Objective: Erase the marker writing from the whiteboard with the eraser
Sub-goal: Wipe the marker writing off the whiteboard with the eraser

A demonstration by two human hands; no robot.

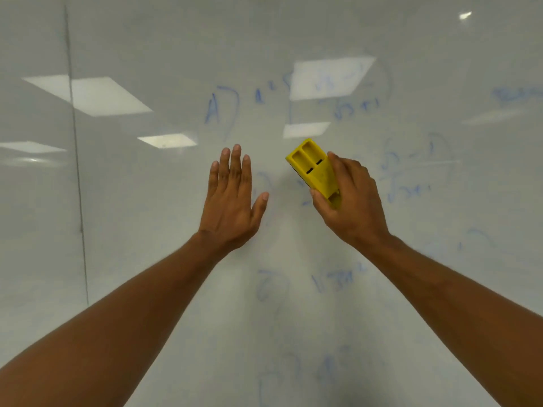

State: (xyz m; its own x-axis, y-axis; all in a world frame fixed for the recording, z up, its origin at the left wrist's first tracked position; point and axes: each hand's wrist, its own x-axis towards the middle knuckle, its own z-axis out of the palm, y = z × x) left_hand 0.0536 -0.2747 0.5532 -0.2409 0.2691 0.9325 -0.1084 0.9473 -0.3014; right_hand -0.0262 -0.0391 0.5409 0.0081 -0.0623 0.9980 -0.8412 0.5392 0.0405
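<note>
A glossy whiteboard (147, 259) fills the whole view. Faint blue marker writing (219, 111) runs across it: letters and square-root fractions at the upper centre, at the right, and lower down the middle. My right hand (351, 204) grips a yellow plastic eraser (313, 168), tilted up to the left and pressed against the board over a line of writing. My left hand (232, 198) lies flat on the board with its fingers spread, just left of the eraser, and holds nothing.
A dark vertical seam (77, 171) runs down the board at the left. Ceiling lights reflect as bright patches (332, 77) on the surface. More smudged blue writing (514, 95) sits at the far right edge.
</note>
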